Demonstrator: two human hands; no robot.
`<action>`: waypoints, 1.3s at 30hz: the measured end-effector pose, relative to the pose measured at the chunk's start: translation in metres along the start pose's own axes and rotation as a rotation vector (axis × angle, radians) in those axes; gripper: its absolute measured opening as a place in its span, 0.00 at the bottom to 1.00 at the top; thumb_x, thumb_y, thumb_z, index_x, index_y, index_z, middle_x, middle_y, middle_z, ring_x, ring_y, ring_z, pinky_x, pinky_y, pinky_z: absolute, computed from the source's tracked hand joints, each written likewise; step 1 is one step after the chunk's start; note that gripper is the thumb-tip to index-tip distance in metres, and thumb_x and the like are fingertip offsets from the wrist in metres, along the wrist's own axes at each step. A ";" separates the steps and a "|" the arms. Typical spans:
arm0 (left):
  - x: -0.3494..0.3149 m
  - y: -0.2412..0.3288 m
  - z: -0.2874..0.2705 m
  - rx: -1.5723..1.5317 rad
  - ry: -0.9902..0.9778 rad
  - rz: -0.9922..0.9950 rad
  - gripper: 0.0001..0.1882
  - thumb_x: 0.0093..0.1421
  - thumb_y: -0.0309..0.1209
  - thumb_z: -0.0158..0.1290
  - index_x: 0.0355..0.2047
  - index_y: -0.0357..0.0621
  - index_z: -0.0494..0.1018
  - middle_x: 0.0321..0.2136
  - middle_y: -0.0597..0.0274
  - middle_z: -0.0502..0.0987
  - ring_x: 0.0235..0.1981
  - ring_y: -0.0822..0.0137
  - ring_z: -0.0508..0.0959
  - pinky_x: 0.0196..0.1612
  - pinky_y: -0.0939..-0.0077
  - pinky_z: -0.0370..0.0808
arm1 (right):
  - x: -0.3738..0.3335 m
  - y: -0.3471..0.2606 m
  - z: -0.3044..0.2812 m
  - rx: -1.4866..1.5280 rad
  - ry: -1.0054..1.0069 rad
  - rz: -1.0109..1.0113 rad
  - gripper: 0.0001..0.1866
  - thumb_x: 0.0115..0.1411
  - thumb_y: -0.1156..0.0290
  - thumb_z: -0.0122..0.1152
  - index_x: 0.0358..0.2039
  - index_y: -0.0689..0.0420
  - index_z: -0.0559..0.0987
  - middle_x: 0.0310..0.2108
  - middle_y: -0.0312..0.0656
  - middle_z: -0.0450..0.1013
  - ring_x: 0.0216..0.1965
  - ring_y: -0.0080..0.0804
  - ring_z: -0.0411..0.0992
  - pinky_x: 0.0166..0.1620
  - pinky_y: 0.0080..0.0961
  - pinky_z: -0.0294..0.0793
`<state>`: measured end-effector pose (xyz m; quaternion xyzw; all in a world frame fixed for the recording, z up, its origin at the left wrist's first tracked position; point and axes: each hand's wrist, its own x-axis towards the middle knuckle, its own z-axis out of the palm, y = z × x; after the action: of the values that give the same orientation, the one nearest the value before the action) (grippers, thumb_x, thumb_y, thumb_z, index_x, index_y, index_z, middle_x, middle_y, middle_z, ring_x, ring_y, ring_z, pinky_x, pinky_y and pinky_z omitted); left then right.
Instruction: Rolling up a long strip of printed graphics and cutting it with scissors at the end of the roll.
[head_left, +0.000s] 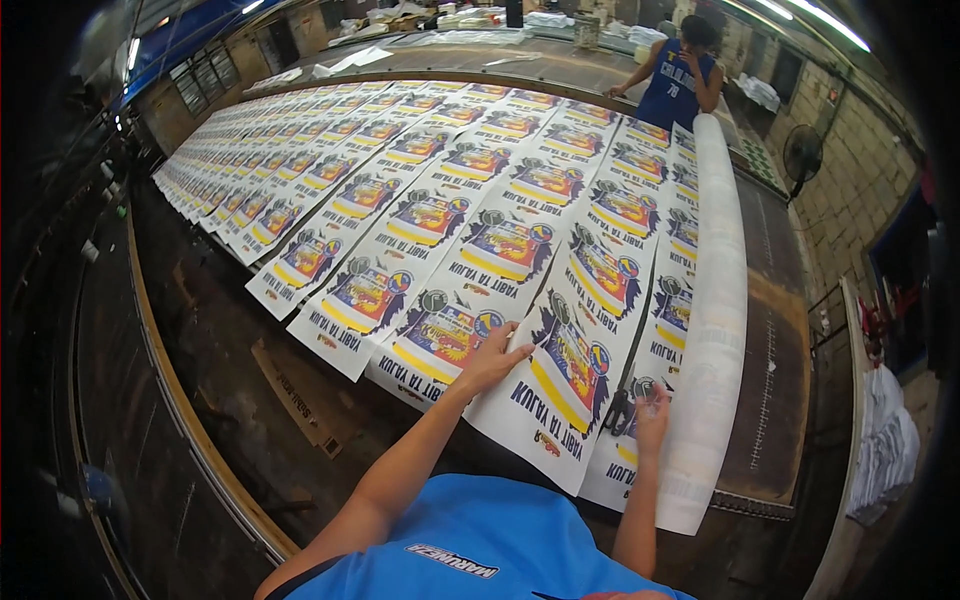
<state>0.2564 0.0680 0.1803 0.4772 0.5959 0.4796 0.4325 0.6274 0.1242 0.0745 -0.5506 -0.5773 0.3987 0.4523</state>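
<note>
Printed fabric-like sheeting (524, 396) with repeated yellow, red and blue designs lies over the long table in several lengthwise strips. My left hand (492, 360) pinches the edge of one strip near its front end, thumb on top. That strip's near end hangs over the table's front edge. To its right, my right hand (652, 412) is closed around what look like black-handled scissors (618, 412), at the gap between this strip and the one beside it. The blades are hard to make out. A thick white fold or roll (718, 300) of the sheeting runs along the right side.
Across the table, a person in a blue sleeveless shirt (672, 88) stands at the far right corner. A fan (803, 153) is by the block wall. White cloth (884, 440) hangs at right. A flat cardboard piece (296, 398) lies below the table's left side.
</note>
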 end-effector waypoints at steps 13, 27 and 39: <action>-0.019 -0.001 -0.055 -0.118 -0.091 -0.089 0.30 0.64 0.40 0.59 0.58 0.31 0.65 0.47 0.50 0.79 0.46 0.67 0.79 0.48 0.74 0.76 | -0.057 0.012 0.096 0.373 -0.188 0.613 0.28 0.67 0.62 0.56 0.63 0.54 0.62 0.40 0.38 0.73 0.30 0.27 0.75 0.34 0.27 0.76; -0.028 0.009 -0.169 -0.218 -0.144 0.018 0.31 0.66 0.36 0.58 0.62 0.30 0.61 0.48 0.52 0.78 0.45 0.71 0.80 0.46 0.79 0.77 | -0.089 0.008 0.216 0.743 -0.172 0.529 0.21 0.70 0.60 0.49 0.56 0.62 0.68 0.45 0.45 0.76 0.43 0.33 0.78 0.47 0.31 0.78; -0.027 0.028 -0.245 -0.516 -0.314 0.199 0.22 0.67 0.36 0.58 0.56 0.40 0.66 0.41 0.59 0.81 0.36 0.77 0.81 0.38 0.80 0.79 | -0.080 -0.039 0.293 0.156 -0.311 0.624 0.27 0.66 0.61 0.59 0.63 0.54 0.65 0.49 0.47 0.74 0.42 0.38 0.79 0.38 0.38 0.82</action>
<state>0.0272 0.0045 0.2501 0.4759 0.3312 0.5754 0.5768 0.3343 0.0530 0.0253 -0.5970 -0.4111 0.6395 0.2561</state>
